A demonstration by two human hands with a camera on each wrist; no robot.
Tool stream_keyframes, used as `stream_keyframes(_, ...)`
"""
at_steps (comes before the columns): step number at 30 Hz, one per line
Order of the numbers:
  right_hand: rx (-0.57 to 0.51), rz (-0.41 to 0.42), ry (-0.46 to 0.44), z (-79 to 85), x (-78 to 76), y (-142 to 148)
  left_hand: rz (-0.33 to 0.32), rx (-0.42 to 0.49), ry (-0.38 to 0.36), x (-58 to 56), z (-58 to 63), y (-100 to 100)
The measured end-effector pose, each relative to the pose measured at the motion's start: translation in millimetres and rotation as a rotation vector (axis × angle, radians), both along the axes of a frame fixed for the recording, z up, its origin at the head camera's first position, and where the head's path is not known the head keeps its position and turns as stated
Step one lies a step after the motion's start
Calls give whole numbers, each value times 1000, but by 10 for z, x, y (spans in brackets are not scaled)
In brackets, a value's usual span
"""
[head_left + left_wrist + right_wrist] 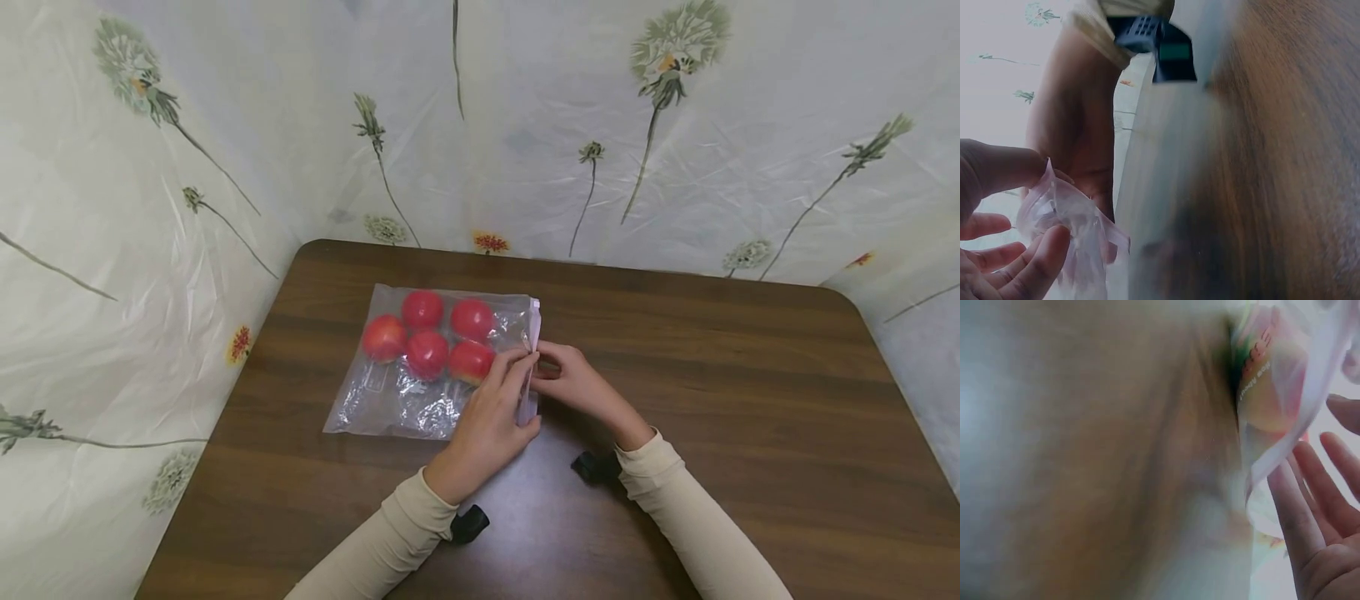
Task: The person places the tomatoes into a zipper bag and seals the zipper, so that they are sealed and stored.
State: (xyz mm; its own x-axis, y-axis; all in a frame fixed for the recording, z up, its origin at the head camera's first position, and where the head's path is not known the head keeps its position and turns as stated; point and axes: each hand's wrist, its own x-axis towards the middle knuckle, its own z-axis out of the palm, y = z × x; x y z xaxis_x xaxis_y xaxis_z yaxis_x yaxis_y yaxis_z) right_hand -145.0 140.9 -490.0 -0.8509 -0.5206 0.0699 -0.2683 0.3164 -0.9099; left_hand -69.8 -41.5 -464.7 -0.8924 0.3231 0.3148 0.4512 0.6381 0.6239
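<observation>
A clear zip bag (375, 400) lies flat on the table, with several red apples (427, 354) inside its far half. Its pale lilac zip edge (534, 321) faces right. My left hand (487, 417) reaches over the bag's right end, fingertips at the zip edge and thumb spread toward me. From the other side, my right hand (581, 383) pinches the same edge between thumb and fingers. The left wrist view shows the bag's mouth (1079, 231) standing up between the left thumb and fingers. In the right wrist view, right-hand fingers (1297, 506) touch the lilac strip (1307, 412).
The brown wooden table (720, 383) has rounded far corners. Flower-printed sheeting (525, 125) hangs behind it and along the left side. A black wrist device (470, 525) sits under the left sleeve, and another black device (596, 468) is by the right sleeve.
</observation>
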Motion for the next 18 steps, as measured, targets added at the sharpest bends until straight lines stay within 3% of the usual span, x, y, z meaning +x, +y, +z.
stream_keyframes(6, 9, -22, -1, -3, 190, 138, -2, -7, -22, 6, 12, 4)
stream_keyframes(18, 69, -139, -98, -42, 571, 234, 4, -40, -15, -14, 11, -13)
